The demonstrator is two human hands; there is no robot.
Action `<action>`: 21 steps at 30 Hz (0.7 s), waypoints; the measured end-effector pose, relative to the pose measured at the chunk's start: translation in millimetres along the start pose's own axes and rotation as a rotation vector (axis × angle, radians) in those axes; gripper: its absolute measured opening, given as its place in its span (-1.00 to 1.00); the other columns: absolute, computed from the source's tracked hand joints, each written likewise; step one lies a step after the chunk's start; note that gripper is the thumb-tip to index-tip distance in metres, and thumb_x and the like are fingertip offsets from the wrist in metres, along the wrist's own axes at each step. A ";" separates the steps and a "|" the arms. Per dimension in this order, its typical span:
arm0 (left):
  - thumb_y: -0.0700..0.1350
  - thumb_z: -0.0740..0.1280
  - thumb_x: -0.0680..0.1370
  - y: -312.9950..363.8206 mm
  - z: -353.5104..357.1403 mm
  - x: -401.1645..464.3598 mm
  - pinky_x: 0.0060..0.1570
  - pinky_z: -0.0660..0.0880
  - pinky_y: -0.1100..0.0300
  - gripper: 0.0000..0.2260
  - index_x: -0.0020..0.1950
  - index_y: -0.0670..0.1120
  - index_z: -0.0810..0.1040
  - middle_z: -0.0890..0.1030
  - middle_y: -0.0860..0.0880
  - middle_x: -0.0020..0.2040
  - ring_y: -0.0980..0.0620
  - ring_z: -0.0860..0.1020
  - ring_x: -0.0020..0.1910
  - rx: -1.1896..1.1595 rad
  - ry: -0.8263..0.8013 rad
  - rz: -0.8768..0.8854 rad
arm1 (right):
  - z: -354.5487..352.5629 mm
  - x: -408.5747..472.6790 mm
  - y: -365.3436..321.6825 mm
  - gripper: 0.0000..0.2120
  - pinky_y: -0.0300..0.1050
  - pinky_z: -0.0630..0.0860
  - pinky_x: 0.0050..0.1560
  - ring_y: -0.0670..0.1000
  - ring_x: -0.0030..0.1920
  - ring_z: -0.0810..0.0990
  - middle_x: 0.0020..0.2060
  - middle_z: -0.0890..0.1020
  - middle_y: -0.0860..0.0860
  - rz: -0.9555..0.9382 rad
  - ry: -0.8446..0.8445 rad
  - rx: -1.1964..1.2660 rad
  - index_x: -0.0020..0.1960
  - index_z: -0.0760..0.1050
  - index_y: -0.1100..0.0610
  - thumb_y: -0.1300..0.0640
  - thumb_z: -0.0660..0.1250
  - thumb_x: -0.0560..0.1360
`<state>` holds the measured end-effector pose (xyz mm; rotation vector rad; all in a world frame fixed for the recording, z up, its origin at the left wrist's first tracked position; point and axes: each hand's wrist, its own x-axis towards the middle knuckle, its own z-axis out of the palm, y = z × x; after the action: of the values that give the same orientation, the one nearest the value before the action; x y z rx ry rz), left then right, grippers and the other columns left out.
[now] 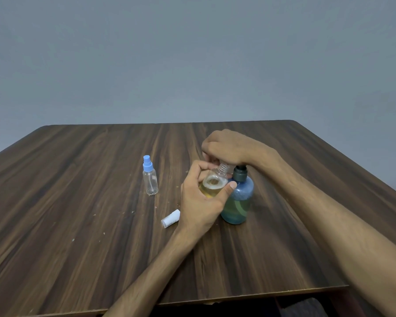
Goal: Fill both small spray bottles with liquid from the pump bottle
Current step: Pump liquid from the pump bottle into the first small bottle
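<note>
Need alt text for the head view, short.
The left hand holds an uncapped clear spray bottle of yellowish liquid under the blue pump bottle, whose pump the right hand presses. A capped bottle stands left.

No text, label, brand, number or sign could be read anywhere; the pump bottle (pixel 237 202) and both spray bottles showed only plain, unmarked plastic from this view.
</note>
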<state>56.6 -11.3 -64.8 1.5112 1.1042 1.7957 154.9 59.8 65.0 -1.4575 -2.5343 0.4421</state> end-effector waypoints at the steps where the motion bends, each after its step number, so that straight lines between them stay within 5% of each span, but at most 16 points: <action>1: -0.14 0.64 0.42 -0.1 0.1 0.4 0.09 0.68 -0.16 -0.63 0.10 -0.08 0.54 0.78 -0.02 -0.04 -0.05 0.77 -0.01 0.000 0.000 -0.003 | 2.9 0.1 -0.3 -0.67 0.23 0.60 0.04 0.19 -0.09 0.67 -0.18 0.72 0.10 0.004 -0.009 -0.015 -0.33 0.55 0.09 -0.05 0.12 0.42; 17: -0.14 0.64 0.43 -1.1 0.3 -0.3 0.06 0.69 -0.11 -0.63 0.09 -0.08 0.53 0.78 0.00 -0.04 -0.05 0.77 -0.02 0.008 0.000 0.019 | 1.0 0.4 -0.5 -0.69 0.13 0.53 -0.05 0.16 -0.13 0.61 -0.21 0.67 0.06 0.006 -0.014 -0.032 -0.30 0.51 0.11 0.10 0.19 0.59; 21: -0.14 0.63 0.43 -0.8 0.0 -1.0 0.06 0.69 -0.09 -0.64 0.09 -0.10 0.54 0.78 0.00 -0.05 -0.04 0.77 -0.02 0.009 0.001 0.021 | -1.5 -2.9 -4.0 -0.67 0.17 0.57 -0.02 0.17 -0.10 0.66 -0.20 0.71 0.07 0.016 -0.007 -0.034 -0.32 0.53 0.07 -0.03 0.14 0.50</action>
<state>56.7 -11.8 -66.0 1.5324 1.1021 1.8084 153.6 55.6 67.7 -1.4907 -2.5491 0.4093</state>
